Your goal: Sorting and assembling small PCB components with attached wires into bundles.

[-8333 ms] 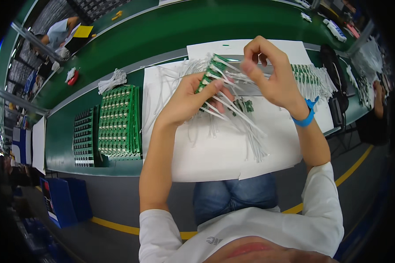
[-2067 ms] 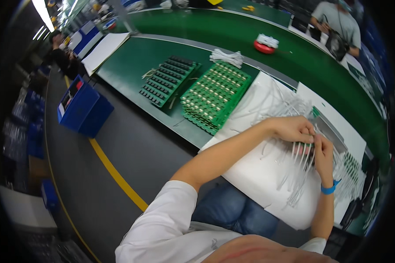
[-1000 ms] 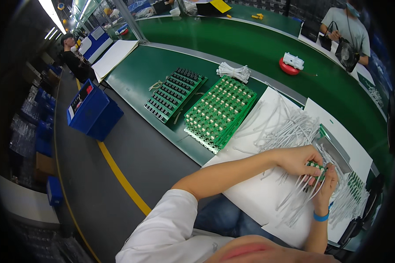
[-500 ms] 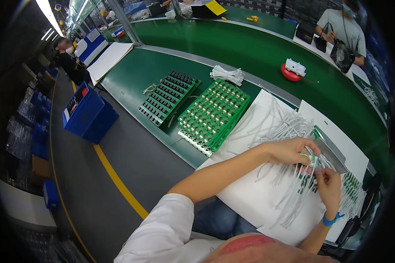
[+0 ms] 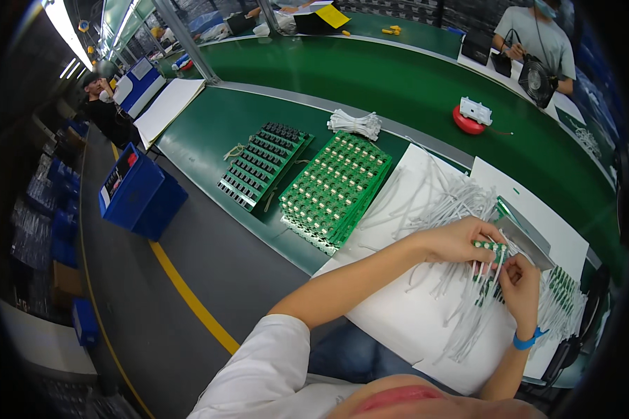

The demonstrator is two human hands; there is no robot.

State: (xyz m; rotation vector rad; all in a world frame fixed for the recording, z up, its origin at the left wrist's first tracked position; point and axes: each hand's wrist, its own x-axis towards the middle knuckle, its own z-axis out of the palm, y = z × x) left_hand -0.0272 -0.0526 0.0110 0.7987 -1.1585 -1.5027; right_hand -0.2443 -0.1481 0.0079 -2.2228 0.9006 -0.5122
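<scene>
My left hand [image 5: 461, 241] grips a narrow green circuit board [image 5: 490, 246] with white connectors along it, thumb and fingers closed on its edge. White cables [image 5: 468, 307] trail down from the board over white sheeting. Close by on the right, my right hand [image 5: 521, 283] has its fingers bent into a pinch beside the cables. Whatever lies between those fingertips is too small to make out. Just beyond both hands, an angled grey metal plate [image 5: 526, 237] stands among the cables. A loose heap of white cables [image 5: 454, 204] spreads behind my left hand.
Left of the white sheet [image 5: 377, 279] lie stacked green circuit boards [image 5: 339, 185] and a panel with black parts [image 5: 265, 164]. Bundled white cables [image 5: 355, 124] sit behind them. More cabled boards [image 5: 565, 297] lie at right. A blue bin [image 5: 140, 192] stands by the aisle; a person [image 5: 538, 42] sits opposite.
My right hand has drawn slightly away from the board, which now shows its connector row more plainly. My left hand keeps its hold. The whole view has shifted slightly.
</scene>
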